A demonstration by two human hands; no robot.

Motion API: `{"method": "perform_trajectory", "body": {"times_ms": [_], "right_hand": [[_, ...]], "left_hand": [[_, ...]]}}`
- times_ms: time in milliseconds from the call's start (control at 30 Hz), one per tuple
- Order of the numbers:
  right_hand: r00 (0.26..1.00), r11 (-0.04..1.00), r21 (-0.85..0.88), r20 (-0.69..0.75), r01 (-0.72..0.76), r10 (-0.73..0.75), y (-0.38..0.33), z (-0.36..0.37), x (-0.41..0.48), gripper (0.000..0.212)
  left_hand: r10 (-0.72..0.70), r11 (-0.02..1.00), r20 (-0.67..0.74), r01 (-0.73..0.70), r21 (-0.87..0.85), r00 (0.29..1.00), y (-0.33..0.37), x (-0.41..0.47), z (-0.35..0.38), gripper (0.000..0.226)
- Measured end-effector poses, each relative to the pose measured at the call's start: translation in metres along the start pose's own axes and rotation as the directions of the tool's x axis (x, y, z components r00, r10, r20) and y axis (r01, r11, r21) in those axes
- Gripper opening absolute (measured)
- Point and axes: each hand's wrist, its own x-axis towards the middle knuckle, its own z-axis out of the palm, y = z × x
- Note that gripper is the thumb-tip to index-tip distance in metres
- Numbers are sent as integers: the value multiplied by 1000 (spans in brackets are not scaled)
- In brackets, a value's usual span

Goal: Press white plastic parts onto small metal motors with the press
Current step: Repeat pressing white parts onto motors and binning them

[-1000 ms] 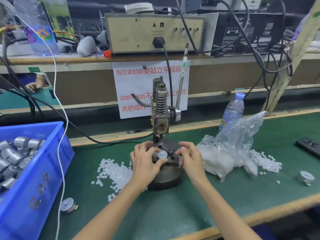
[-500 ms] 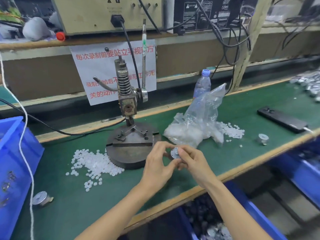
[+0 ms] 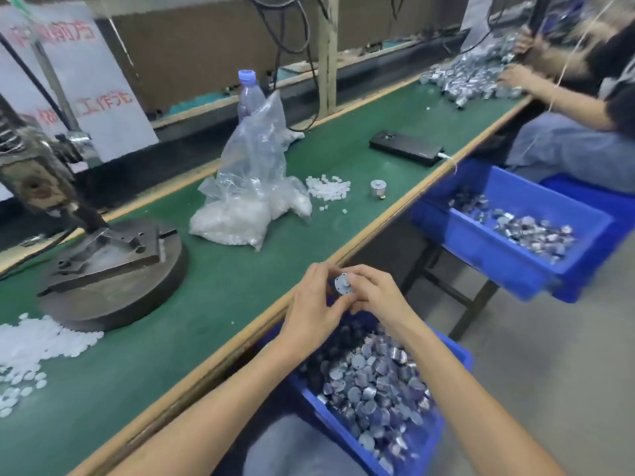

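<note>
One small metal motor (image 3: 343, 284) is held between both hands, right over the near edge of the green table (image 3: 240, 286) and above a blue bin (image 3: 458, 353) full of more motors. It's pinched by the left hand (image 3: 314, 305) between thumb and curled fingertips, and the right hand (image 3: 378, 297) is wrapped round its other side, fingers curled in tight, so both grips are closed on the same piece.

The flat round end face with the little hub in the middle is turned up toward the camera and a bit to the left. That means the short cylinder's axis is aimed roughly at the viewer, not laid along the table. Whether a white part is seated on the hub can't be told; it's too small and blurry.

The press (image 3: 113, 280) is parked to the left, well apart from the hands, with white plastic parts (image 3: 41, 341) scattered at its near left. A crumpled plastic bag (image 3: 254, 187) is slumped farther back, with a bottle (image 3: 249, 94) behind it.
</note>
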Motion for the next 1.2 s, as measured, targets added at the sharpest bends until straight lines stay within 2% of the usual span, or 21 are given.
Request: {"method": "perform_trajectory", "body": {"times_ms": [67,133,200,267,367,467,600,800,967,1033,1100,1200], "right_hand": [[998,998,-22,-8,-58,57,23,-20,-5,20],[989,986,-82,-29,-144,142,54,-37,-7,20],[969,953,-182,-86,-244,231,91,-51,-9,18],[944,890,-315,-146,-329,297,127,-60,-9,20],[923,786,-484,-187,-386,338,163,-65,-8,16],[907,733,-538,-192,-416,374,178,-66,-5,13],[885,689,-557,-248,-464,394,183,-69,-3,25],[903,752,-503,-292,-425,315,162,-74,0,21],[937,791,-518,-289,-325,196,102,-69,15,19],[946,788,-554,-305,-270,110,69,-61,22,20],[953,797,-578,-302,-176,-8,35,-50,26,24],[957,830,-558,-247,-13,-151,-9,-25,28,30]], "left_hand": [[-26,999,96,22,40,995,-5,-9,19,30],[-145,987,191,129,93,971,-13,-18,32,36],[-250,962,249,210,174,936,-23,-28,39,36],[-304,940,295,234,249,906,-32,-37,40,34],[-344,919,334,241,311,878,-42,-44,39,33],[-360,910,358,239,338,862,-46,-44,39,33],[-374,903,377,241,356,847,-51,-43,43,33],[-338,920,383,218,325,860,-49,-39,43,32],[-200,968,383,121,220,902,-22,-17,35,22],[-100,990,335,59,128,937,-6,-3,25,7],[-20,998,248,3,70,968,8,8,9,17],[17,998,123,-25,61,992,16,16,-32,32]]}}
